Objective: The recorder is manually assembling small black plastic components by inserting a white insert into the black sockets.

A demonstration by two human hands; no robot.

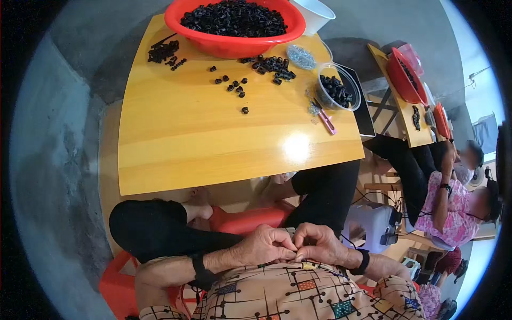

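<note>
Meeting fingertip to fingertip by the patterned shirt (314, 298), the left hand (265, 244) and right hand (322, 242) have fingers bent narrow; whether they hold anything cannot be told. Braced wrists would likely steady such fine work. Beyond, small black pieces (273, 66) lie loose on the yellow table (208, 141)

This looks like a small assembly workshop, with a red basin (234, 48) of little black parts (234, 20) on a yellow table (213, 141), another table (420, 139) with similar basins (399, 85), people (453, 210) seated beside it, and plain grey walls (58, 160).
</note>
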